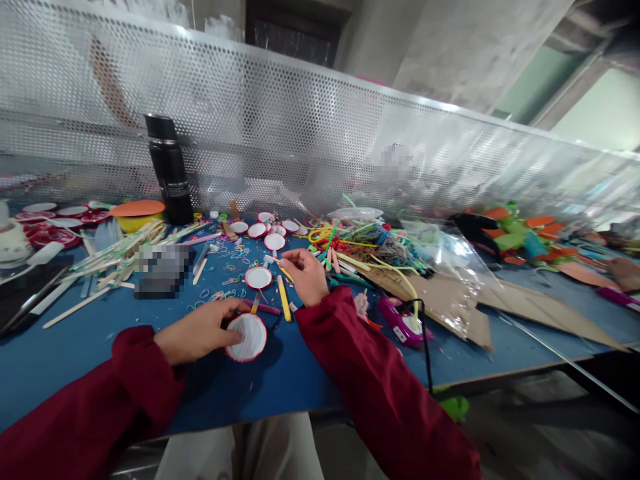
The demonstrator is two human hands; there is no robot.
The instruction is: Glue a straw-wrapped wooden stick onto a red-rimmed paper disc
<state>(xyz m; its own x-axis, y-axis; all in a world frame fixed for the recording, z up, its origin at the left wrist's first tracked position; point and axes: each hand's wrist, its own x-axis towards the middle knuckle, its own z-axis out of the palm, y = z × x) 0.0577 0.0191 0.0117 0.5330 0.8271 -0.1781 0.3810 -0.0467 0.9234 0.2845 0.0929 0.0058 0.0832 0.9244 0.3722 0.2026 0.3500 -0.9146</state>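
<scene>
My left hand (200,330) grips a round white disc with a red rim (249,339) at its left edge, thumb on its face. A short yellowish tab (256,303) sticks up from the disc's top. My right hand (306,275) is closed in a pinch, just above and right of another red-rimmed white disc (259,277). Something small and pale shows by its fingertips, too small to name. Below that hand lies a yellow stick (284,299), and a dark pink stick (263,307) lies behind the held disc.
A black bottle (170,173) stands against the perforated metal screen (300,127). Wooden sticks (120,257) are piled at left. Small coloured bands (233,257) are scattered mid-table. Tangled yarn (385,243), cardboard (445,303) and a purple corded device (407,323) lie at right. Another person's hand (625,272) shows far right.
</scene>
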